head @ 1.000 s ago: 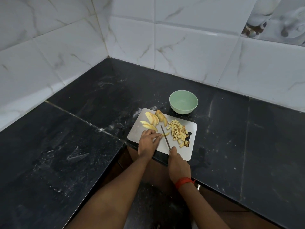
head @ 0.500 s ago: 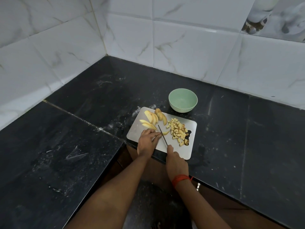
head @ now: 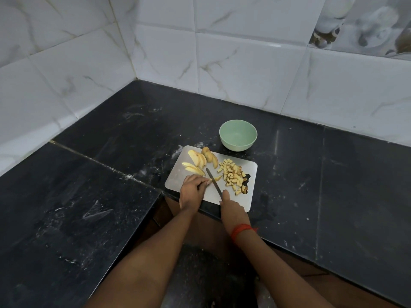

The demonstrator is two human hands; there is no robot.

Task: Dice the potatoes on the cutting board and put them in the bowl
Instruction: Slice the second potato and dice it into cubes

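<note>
Beyond cutting board: green bowl, bare inside. On board: diced potato, slices. Pinched by left hand: potato strip; gripped in right hand: knife.

Your R hand hides the knife handle. L hand covers most of the potato strip it pins. Both forearms cut off at btm.

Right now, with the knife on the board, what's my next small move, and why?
Probably press the knife down through the potato strip that your left hand pins, cutting off one more cube. Your right hand holds the blade across that strip, several slices wait uncut, and the bowl holds nothing yet.
</note>
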